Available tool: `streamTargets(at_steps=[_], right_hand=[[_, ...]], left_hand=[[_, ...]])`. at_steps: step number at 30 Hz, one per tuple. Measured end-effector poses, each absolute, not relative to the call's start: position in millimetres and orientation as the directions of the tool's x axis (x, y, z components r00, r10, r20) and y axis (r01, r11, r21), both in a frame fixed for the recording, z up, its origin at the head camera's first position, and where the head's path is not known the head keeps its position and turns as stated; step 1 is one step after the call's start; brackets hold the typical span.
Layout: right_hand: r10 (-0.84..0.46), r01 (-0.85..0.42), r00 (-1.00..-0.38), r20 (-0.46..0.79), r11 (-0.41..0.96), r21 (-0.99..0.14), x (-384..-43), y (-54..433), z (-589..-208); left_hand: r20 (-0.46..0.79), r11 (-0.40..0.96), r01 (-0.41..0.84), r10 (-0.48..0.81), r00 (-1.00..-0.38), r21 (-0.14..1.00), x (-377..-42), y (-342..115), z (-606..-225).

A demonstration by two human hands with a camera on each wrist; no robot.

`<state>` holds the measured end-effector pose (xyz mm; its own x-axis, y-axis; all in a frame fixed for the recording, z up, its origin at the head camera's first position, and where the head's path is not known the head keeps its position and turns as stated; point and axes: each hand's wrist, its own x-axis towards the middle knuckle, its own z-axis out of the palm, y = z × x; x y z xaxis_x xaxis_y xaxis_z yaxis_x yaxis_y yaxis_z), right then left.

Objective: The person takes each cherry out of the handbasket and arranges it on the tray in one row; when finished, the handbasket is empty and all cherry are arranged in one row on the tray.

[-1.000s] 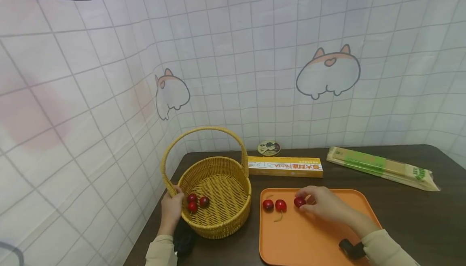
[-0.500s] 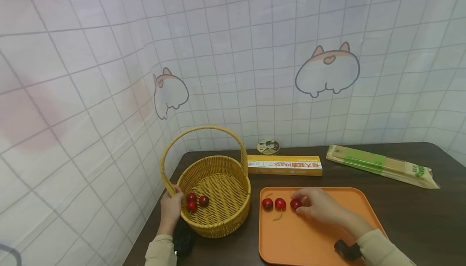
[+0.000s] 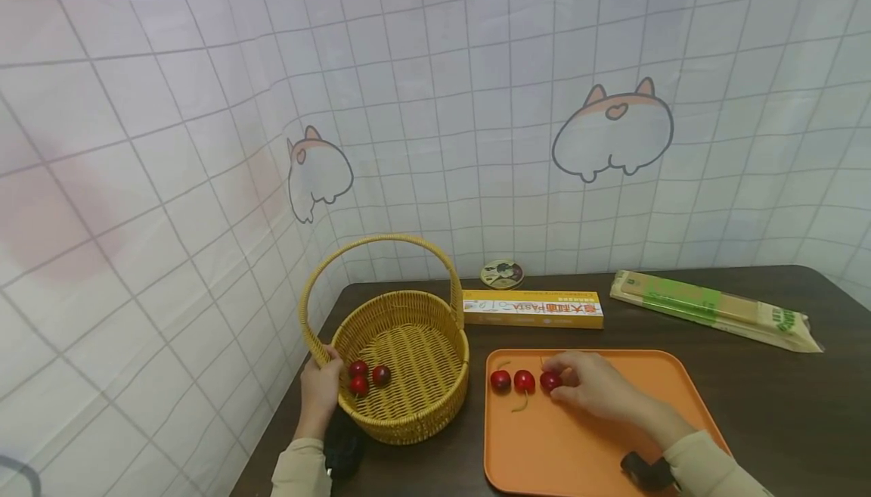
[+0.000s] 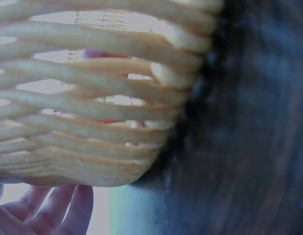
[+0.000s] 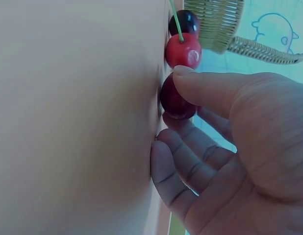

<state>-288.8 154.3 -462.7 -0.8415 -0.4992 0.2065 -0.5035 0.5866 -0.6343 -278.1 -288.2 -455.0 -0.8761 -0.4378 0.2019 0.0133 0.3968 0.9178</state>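
Observation:
A round yellow wicker basket (image 3: 435,414) with a tall arched handle holds three dark red cherries (image 3: 358,386) at its left side. My left hand (image 3: 320,391) grips the basket at the left foot of the handle; in the left wrist view its fingers (image 4: 75,210) show below the woven wall. On the orange tray (image 3: 544,451), my right hand (image 3: 595,387) holds a dark red cherry (image 5: 177,98) between thumb and fingers, low against the tray. Left of it on the tray lie a bright red cherry (image 3: 524,381) and a darker cherry (image 3: 500,382), both with stems.
Behind the tray lies a yellow pasta box (image 3: 533,310), with a round decorated disc (image 3: 502,274) beyond it. A long green and cream packet (image 3: 714,310) is at the back right of the dark table (image 3: 782,406). A white grid-patterned curtain (image 3: 442,141) hangs behind and at left.
My right hand has moved slightly left over the tray with the cherry, bringing it closer to the two other cherries. The left hand and basket stay in place.

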Motion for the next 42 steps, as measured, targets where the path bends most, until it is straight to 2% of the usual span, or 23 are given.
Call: streamTargets(at_steps=[17,25,35,42], right_hand=[[-0.473,-0.462,-0.862,0.181,0.59,-0.662,-290,156,-462],[-0.409,-0.426,-0.892,0.19,0.626,-0.653,-284,159,-446],[-0.478,-0.562,-0.814,0.329,0.51,-0.651,-266,122,-411],[-0.539,-0.687,-0.702,0.465,0.341,-0.642,-264,59,-399]], left_hand=[[0.205,0.384,0.022,-0.442,-0.873,0.923,-280,-288,-454],[0.195,0.384,0.015,-0.435,-0.879,0.923,-280,-288,-453],[0.203,0.403,0.007,-0.445,-0.872,0.915,-273,-293,-451],[0.191,0.387,0.011,-0.43,-0.883,0.922,-278,-289,-453]])
